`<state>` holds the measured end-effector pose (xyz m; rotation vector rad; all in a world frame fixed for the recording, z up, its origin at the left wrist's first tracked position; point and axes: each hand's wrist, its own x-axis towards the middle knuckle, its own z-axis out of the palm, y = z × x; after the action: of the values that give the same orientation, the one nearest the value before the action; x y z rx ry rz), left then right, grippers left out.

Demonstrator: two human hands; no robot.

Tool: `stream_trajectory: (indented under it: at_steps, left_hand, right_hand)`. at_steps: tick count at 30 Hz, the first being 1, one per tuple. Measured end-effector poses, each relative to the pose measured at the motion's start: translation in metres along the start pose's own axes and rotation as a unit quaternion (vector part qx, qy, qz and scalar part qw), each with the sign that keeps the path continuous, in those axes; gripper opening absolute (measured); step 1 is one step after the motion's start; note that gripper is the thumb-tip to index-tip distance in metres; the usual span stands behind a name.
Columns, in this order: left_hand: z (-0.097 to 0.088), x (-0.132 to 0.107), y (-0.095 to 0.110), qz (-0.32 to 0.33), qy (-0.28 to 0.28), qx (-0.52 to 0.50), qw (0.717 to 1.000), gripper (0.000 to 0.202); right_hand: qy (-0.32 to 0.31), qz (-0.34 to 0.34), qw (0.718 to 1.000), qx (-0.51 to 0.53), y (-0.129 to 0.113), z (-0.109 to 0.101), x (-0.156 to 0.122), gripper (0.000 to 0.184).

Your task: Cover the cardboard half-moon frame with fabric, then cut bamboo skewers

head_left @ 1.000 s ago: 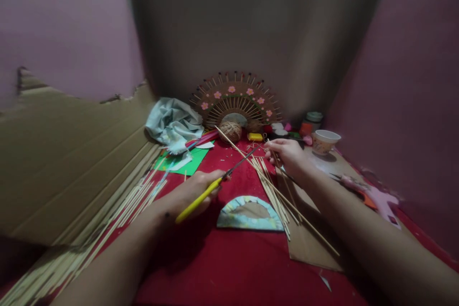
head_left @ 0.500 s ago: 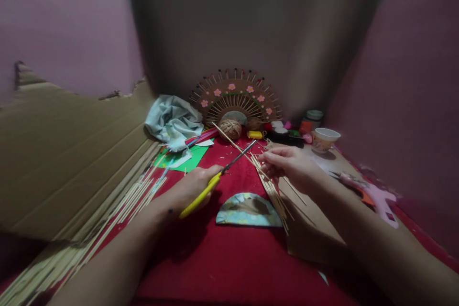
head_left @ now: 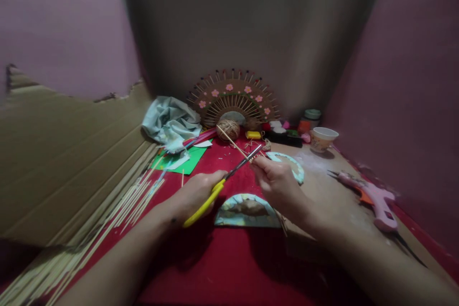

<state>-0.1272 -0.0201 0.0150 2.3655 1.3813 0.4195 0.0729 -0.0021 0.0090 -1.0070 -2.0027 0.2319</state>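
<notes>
My left hand [head_left: 201, 193] is closed on the yellow handles of a pair of scissors [head_left: 211, 197], whose metal blades point up and to the right. My right hand [head_left: 278, 179] pinches a thin wooden stick [head_left: 231, 141], which slants up to the left and crosses near the blade tips. Whether the blades touch the stick I cannot tell. Below the hands, a half-round piece covered in light blue patterned fabric [head_left: 247, 221] lies on the red cloth [head_left: 215, 263]. More sticks lie under my right hand, mostly hidden by it.
A decorated fan [head_left: 229, 88] stands at the back, behind a ball of twine [head_left: 228, 130]. Long sticks [head_left: 132, 201] and cardboard [head_left: 71, 167] line the left. To the right are a pink glue gun [head_left: 373, 196], a paper cup [head_left: 322, 139] and a curved fabric-covered piece [head_left: 292, 165].
My right hand has moved down and left, toward the scissor blades, with the stick. It now covers most of the sticks below, and the curved fabric-covered piece has come into view.
</notes>
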Motion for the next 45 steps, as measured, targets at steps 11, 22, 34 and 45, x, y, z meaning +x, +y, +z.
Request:
stream_trajectory:
  at_steps: [11, 22, 34, 45]
  left_hand:
    - [0.011, 0.001, -0.011, 0.072, 0.046, -0.028, 0.996, 0.032]
    - [0.014, -0.003, -0.017, 0.052, 0.042, 0.096, 0.993, 0.028]
    - [0.02, 0.0, -0.02, 0.105, 0.076, 0.01, 0.992, 0.039]
    - [0.022, 0.0, -0.017, 0.12, 0.086, 0.062, 0.987, 0.035]
  right_hand:
    - [-0.175, 0.281, 0.838, 0.433, 0.007, -0.011, 0.013, 0.019]
    - [-0.236, 0.311, 0.739, 0.549, 0.013, -0.013, 0.012, 0.025]
    - [-0.168, 0.303, 0.814, 0.466, 0.0, -0.016, 0.009, 0.022]
    - [-0.32, 0.299, 0.632, 0.64, 0.026, -0.018, 0.008, 0.015]
